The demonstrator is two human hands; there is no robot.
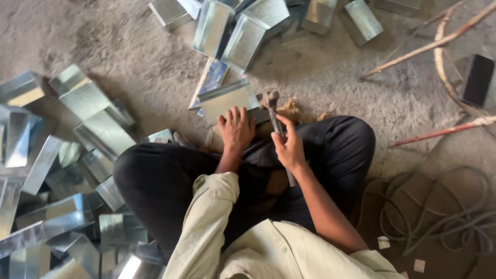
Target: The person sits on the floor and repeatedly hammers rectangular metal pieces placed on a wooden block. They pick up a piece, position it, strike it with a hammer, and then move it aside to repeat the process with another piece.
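Where I sit cross-legged on the concrete floor [129, 46], the holdings run left to right as follows.

Item one: a heap of folded sheet-metal pieces [62, 181], galvanised and shiny, filling the view from nine o'clock down to seven o'clock, many overlapping, touching my left knee [139, 170].

Item two: my left hand [236, 129], just left of centre, fingers spread flat and pressing down on the near edge of one bent sheet-metal piece [227, 99]. That piece lies on the floor at twelve o'clock from the hand, its far flange turned up. Another strip of metal [212, 77] lies under it, slanting toward eleven o'clock.

Item three: a second pile of metal pieces [258, 20] at twelve o'clock along the top edge, well apart from my hands.

Item four: my right hand [290, 150], just right of centre, closed around the handle of a hammer [274, 111]. The hammer head points to twelve o'clock and sits just beside the right edge of the piece under my left hand; I cannot tell whether it touches. The handle runs back under my palm toward six o'clock.

Item five: thin wooden sticks [439, 41] at two o'clock, crossing one another on the floor.

Item six: a loose coil of grey cable [439, 217] at four o'clock, near my right knee [351, 139].
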